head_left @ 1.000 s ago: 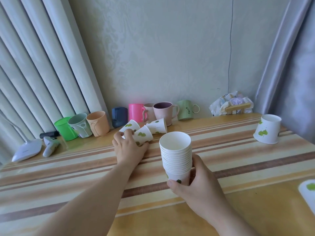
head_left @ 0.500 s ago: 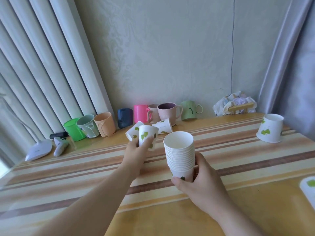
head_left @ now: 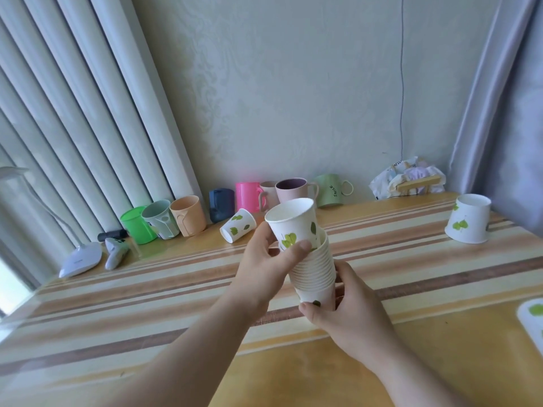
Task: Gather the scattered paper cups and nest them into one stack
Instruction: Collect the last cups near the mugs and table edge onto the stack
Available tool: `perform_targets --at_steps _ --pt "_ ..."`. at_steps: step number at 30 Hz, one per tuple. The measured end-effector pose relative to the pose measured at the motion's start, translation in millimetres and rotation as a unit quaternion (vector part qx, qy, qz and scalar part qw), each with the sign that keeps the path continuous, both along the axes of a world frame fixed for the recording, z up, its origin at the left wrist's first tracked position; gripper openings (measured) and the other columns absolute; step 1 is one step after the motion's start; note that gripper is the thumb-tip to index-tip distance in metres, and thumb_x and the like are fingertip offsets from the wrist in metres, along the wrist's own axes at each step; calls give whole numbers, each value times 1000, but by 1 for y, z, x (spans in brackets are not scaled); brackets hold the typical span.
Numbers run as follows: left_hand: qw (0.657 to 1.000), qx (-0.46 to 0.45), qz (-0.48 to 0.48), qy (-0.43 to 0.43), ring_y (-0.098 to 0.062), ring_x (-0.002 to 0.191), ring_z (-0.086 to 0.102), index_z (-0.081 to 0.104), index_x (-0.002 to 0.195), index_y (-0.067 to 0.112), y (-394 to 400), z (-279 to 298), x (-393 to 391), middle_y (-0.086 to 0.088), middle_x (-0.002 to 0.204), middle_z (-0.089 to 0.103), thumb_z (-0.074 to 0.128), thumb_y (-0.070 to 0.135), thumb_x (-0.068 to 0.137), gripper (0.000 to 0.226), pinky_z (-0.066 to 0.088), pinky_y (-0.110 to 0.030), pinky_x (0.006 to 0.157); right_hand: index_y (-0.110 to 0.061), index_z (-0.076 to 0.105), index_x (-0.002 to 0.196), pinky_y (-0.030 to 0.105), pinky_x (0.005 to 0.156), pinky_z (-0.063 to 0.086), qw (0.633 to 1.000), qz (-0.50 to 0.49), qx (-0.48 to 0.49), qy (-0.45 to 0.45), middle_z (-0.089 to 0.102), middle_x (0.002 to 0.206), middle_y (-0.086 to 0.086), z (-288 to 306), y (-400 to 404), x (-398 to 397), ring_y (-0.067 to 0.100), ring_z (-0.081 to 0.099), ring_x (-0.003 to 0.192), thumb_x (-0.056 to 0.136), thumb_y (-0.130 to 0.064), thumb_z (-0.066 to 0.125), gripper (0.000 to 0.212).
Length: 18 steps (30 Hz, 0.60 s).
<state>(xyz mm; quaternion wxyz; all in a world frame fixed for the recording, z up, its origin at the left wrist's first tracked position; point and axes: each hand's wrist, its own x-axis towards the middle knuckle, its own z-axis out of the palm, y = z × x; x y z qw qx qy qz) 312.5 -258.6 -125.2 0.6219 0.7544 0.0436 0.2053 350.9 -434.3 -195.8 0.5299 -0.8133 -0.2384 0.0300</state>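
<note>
My right hand grips the bottom of a stack of white paper cups with green leaf prints, held above the striped table. My left hand pinches one more paper cup, tilted, with its base partly inside the top of the stack. Another paper cup lies on its side behind my left hand. An upside-down paper cup stands at the far right. A further paper cup shows at the right edge, cut off by the frame.
A row of plastic mugs in green, grey, orange, blue, pink and mauve lines the wall. A white desk lamp base and a small white device sit at the left. A crumpled bag lies at the back right. Curtains hang on both sides.
My left hand lifted one cup from the table, carried it right and set its base into the top of the stack. The stack rose a little in my right hand.
</note>
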Motion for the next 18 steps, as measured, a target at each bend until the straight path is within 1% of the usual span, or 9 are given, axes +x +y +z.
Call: perform_targets --at_steps 3,5,7,9,11,12,14,16,18 --pt "1000 -12 -9 3 -30 136 64 66 138 21 5 -8 -1 -5 138 74 87 58 77 75 48 -63 116 -54 52 126 39 83 63 1000 1 1 -1 71 113 -22 -1 0 1 -1 69 100 75 -55 86 61" --pt "1000 -5 -11 5 -23 137 63 65 138 21 8 -11 -5 -2 140 72 80 75 75 84 51 -50 114 -54 52 123 39 82 63 1000 -3 2 3 73 109 -21 -2 0 2 -1 70 99 74 -55 86 60" --pt "1000 2 15 21 -15 135 62 65 137 23 15 -15 -6 3 140 72 62 84 78 84 47 -38 109 -53 53 122 38 82 63 1000 -7 1 9 74 105 -20 -3 0 2 -2 70 97 74 -53 87 59" --pt "996 -21 70 56 -14 136 60 67 136 28 29 -21 1 7 140 71 54 78 87 72 45 -37 108 -53 54 121 36 81 62 1000 -6 2 13 74 105 -22 -3 0 2 -4 70 95 73 -51 87 58" --pt "979 3 169 113 -20 129 61 66 135 32 52 -27 18 4 139 64 68 52 95 45 51 -37 100 -54 54 119 35 81 62 1000 -5 8 15 73 106 -24 -3 0 1 -5 69 96 71 -52 85 57" --pt "964 42 214 150 -22 121 61 62 136 34 63 -30 28 1 140 57 74 37 94 43 55 -38 95 -55 54 119 34 81 61 1000 -4 9 15 73 107 -26 -4 0 2 -5 69 96 71 -53 85 57" --pt "935 85 283 199 -28 116 60 49 148 37 87 -34 47 -5 146 41 76 22 91 65 60 -43 90 -56 54 118 34 80 61 1000 -2 10 15 72 108 -28 -5 0 3 -3 70 96 71 -52 84 56" --pt "916 124 321 207 -36 131 53 31 162 36 107 -36 62 -10 154 35 79 25 90 87 55 -49 106 -56 54 118 34 80 62 1000 -1 13 15 72 107 -27 -6 1 4 -2 70 96 71 -52 84 56" --pt "907 172 324 209 -39 145 43 15 170 34 122 -40 78 -14 161 33 83 35 89 107 43 -53 121 -57 54 116 33 80 61 1000 -3 14 15 72 106 -28 -7 -1 5 -3 70 96 71 -51 86 55"
